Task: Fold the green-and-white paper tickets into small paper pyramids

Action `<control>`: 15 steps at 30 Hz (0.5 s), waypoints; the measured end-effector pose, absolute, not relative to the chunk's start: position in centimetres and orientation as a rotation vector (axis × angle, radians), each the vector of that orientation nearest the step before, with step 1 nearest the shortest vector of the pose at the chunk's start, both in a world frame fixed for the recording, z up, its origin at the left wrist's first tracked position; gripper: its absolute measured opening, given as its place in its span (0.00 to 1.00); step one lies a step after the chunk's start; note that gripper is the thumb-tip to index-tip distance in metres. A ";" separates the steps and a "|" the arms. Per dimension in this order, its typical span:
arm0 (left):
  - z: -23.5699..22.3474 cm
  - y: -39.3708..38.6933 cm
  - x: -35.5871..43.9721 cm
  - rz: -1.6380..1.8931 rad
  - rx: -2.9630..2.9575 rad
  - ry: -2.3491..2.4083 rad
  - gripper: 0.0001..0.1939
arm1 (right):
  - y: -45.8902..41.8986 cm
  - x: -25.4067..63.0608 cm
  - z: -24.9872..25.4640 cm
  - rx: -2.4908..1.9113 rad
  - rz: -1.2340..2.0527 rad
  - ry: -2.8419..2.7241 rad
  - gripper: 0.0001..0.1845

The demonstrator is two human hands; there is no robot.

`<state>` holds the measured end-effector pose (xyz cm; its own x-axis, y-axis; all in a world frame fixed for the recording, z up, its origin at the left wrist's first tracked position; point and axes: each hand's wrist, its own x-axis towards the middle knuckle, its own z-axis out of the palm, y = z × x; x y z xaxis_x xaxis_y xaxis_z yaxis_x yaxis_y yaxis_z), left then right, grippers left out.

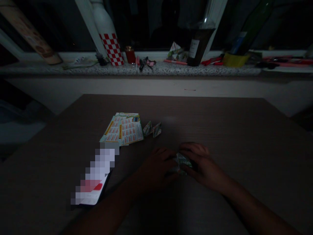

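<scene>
Low over the wooden table, a small piece of folded printed paper (184, 160) sits between my two hands. My left hand (158, 168) has its curled fingers on the paper's left side and covers part of it. From the right, my right hand (204, 166) grips the other edge, thumb in front and fingers behind. Dim light hides the exact fingertip contact. Just beyond lie two small folded paper shapes (152, 129). Beside them is a stack of printed paper sheets (124, 130) with rows of figures.
A phone with a lit, partly blurred screen (94, 195) lies on the table (220, 120) by my left forearm. Along the granite windowsill (168, 69) stand a white bottle with red checks (111, 45), a dark cup (198, 47), a yellow tape roll (234, 60) and pens.
</scene>
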<state>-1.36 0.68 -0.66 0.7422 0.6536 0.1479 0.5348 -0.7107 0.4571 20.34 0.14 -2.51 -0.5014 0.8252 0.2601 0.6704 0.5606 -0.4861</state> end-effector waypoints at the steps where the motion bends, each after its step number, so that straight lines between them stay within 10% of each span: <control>1: -0.7 0.6 -1.3 0.432 2.543 0.915 0.11 | 0.2 20.3 -2.5 -1.200 0.465 -2.325 0.21; 15: -1.5 0.3 -0.7 0.744 2.315 1.184 0.10 | 0.0 19.1 -2.2 -0.890 0.580 -2.072 0.09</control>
<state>-0.74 0.30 -1.51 0.4906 0.8306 0.2635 0.5978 -0.5408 0.5917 19.10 0.03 -2.18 -0.4408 0.7547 0.4859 0.3931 0.6490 -0.6513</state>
